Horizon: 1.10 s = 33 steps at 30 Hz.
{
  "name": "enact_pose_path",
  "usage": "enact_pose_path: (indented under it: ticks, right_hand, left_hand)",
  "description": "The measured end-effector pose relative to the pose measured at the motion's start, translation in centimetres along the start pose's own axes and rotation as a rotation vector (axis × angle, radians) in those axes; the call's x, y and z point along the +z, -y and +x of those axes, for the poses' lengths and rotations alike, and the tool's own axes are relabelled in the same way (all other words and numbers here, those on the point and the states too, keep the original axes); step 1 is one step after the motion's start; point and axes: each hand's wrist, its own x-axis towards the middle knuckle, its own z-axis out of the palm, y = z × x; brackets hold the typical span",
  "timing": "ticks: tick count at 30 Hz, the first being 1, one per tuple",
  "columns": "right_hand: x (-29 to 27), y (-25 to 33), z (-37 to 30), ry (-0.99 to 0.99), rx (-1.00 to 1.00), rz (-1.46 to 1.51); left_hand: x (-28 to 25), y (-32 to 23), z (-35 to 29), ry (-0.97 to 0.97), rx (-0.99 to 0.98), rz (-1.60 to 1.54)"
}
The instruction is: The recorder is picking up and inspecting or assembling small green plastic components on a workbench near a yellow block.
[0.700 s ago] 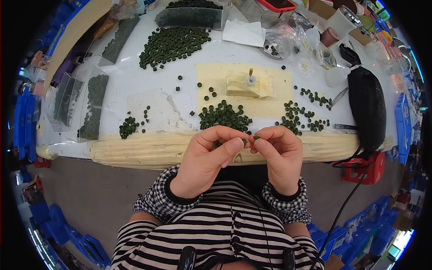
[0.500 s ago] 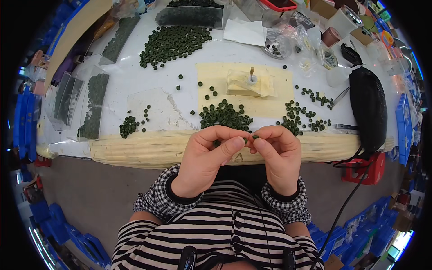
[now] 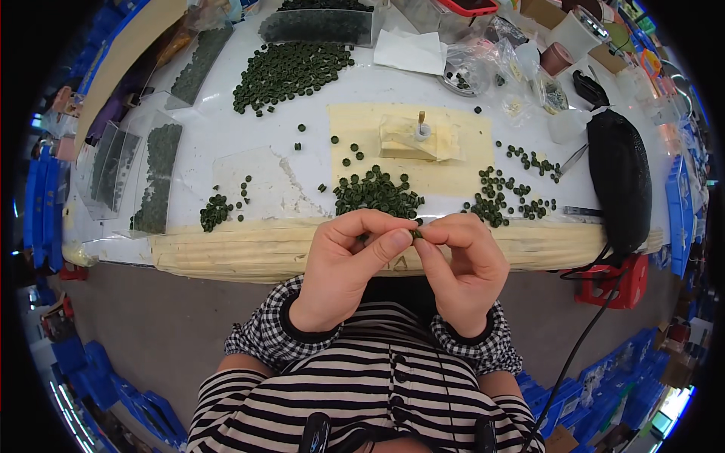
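Above the table's near edge, my left hand [image 3: 340,264] and my right hand [image 3: 470,264] meet fingertip to fingertip. Both are closed in a pinch on a small dark green round piece [image 3: 418,234]; the fingers hide most of it, and I cannot tell whether there are one or two pieces. Just beyond my left fingers lies a heap of similar green grooved pieces [image 3: 374,192]. Looser pieces [image 3: 495,200] are scattered beyond my right hand. A smaller cluster [image 3: 217,213] sits to the left.
A taped block [image 3: 419,143] with an upright pin stands mid-table on yellowish paper. Behind is a large green pile [image 3: 291,75]; clear trays [image 3: 158,174] of pieces stand at left. At right are tweezers [image 3: 572,160], a black padded bundle [image 3: 619,181] and plastic bags [image 3: 513,72].
My right fingertips have moved left against my left fingertips, closing the small gap between them. The green piece seen at my right fingertips is now mostly hidden. The heaps look the same.
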Motion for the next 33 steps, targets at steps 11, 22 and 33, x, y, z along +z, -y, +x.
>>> enact_pose_path:
  ticks: [11, 22, 33]
  right_hand:
    - [0.0, 0.3, 0.4, 0.054, -0.219, -0.166]
    - [-0.5, 0.0, -0.4, 0.072, -0.060, 0.003]
    - [-0.8, 0.2, 0.1, 0.131, -0.116, -0.083]
  left_hand:
    - [-0.6, -0.2, 0.2, 0.045, -0.157, -0.181]
    - [-0.2, 0.6, 0.3, -0.026, 0.448, 0.553]
    - [-0.8, -0.3, 0.4, -0.028, 0.658, 0.869]
